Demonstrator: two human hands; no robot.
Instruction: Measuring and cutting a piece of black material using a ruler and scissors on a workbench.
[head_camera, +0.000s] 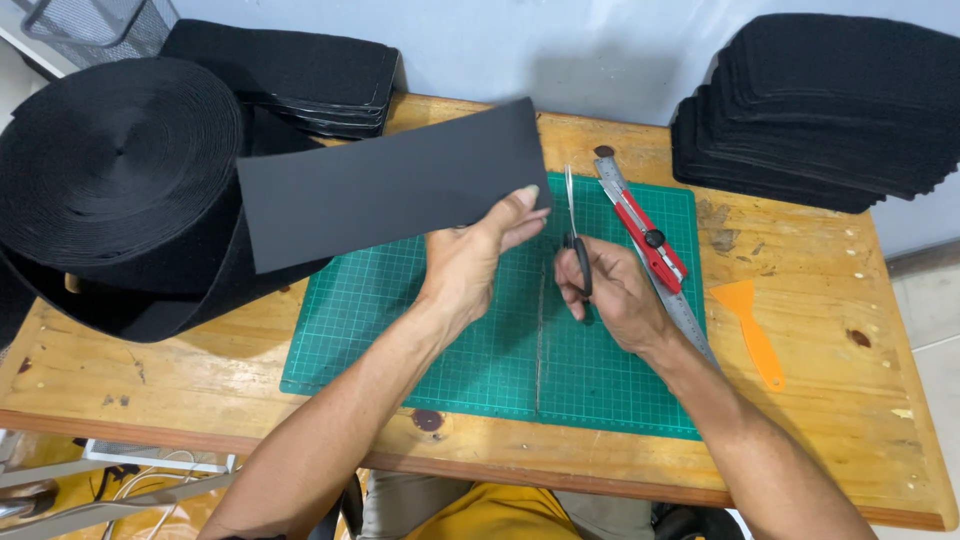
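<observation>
Holding a black foam sheet (390, 185) by its right edge, the left hand (470, 262) keeps it raised over the green cutting mat (400, 330). The right hand (610, 295) is closed on the scissors (575, 240), blades together and pointing up, just beside the sheet's edge. Head view only. Risk: the blade tips stand near the left thumb; a slip could nick it. The sheet, pinched at one end, may sag and skew a cut. A red utility knife (650, 240) lies on the steel ruler (680, 305) on the worktop (850, 380).
</observation>
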